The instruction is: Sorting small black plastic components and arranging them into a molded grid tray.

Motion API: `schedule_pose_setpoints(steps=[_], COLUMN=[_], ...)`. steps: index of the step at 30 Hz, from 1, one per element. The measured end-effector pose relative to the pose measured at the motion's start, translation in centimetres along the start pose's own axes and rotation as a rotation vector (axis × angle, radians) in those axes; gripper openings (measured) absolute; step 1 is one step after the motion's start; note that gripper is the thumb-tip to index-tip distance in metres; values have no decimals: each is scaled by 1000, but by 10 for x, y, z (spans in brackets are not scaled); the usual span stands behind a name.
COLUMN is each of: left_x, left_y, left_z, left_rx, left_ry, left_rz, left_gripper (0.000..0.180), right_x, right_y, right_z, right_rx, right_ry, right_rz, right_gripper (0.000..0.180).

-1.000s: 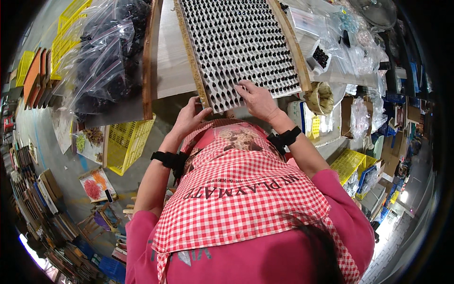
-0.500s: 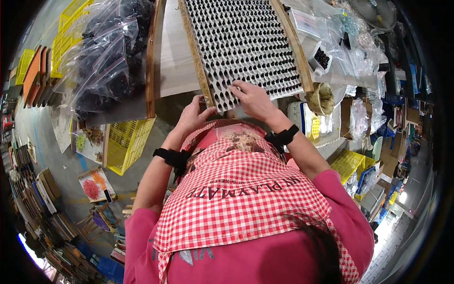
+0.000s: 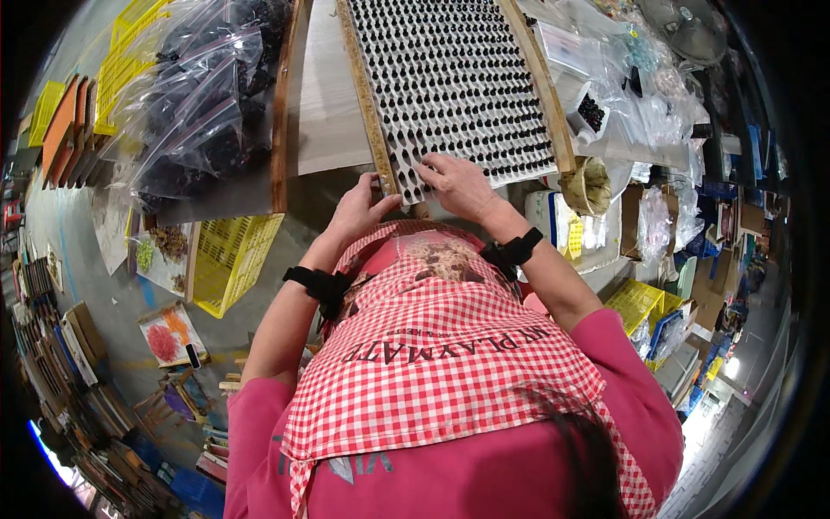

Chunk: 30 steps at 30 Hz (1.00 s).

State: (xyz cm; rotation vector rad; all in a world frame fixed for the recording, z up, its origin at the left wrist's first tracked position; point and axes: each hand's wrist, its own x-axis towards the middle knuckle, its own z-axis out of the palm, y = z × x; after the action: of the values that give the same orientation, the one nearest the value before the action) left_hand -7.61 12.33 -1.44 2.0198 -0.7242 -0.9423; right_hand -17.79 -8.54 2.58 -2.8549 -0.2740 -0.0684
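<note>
A long white sheet (image 3: 445, 95) lies in front of me between two wooden rails, covered with rows of small black drop-shaped pieces (image 3: 458, 128). My right hand (image 3: 467, 188) is over its near edge. The thumb and forefinger pinch together close to the lower left rows; whatever is between them is too small to make out. My left hand (image 3: 356, 208) rests by the near end of the left wooden rail (image 3: 373, 121). Its thumb and forefinger are spread apart around that corner, and the other fingers are partly hidden.
Clear bags of dark pieces (image 3: 207, 104) cover a board on the left, above a yellow crate (image 3: 233, 259). On the right are a white container of black bits (image 3: 590, 112), a beige cloth pouch (image 3: 586, 186), plastic bags and another yellow crate (image 3: 635, 303).
My right hand has moved slightly nearer and left relative to the sheet, its fingers still together. My left hand stays at the rail's corner. The whole view has shifted a little.
</note>
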Motion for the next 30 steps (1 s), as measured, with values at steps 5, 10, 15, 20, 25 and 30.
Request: schedule_pose_setpoints(steps=[5,10,15,20,25,30], left_x=[-3,-8,-3,-2,-5,0], left_y=[6,13,4,2,14,6], left_z=[-2,-3,2,2,-4,-3], left_rx=[-48,-92,-71,-72,-109,-72], left_ry=[-3,-7,16,2,-6,-38], left_rz=[3,-39,6,-47,-40,-55], left_gripper=[50,51,56,61,61,60], right_x=[7,10,14,13,13,7], right_y=[-5,-14,-16,-5,8,11], right_z=[10,2,23,40,51,53], right_rx=[10,-10,25,64,184,235], right_ry=[27,90,167,209,305,268], right_rz=[-96,-75,-144,-217,-331,-382], right_gripper=[37,33,31,29,26,24])
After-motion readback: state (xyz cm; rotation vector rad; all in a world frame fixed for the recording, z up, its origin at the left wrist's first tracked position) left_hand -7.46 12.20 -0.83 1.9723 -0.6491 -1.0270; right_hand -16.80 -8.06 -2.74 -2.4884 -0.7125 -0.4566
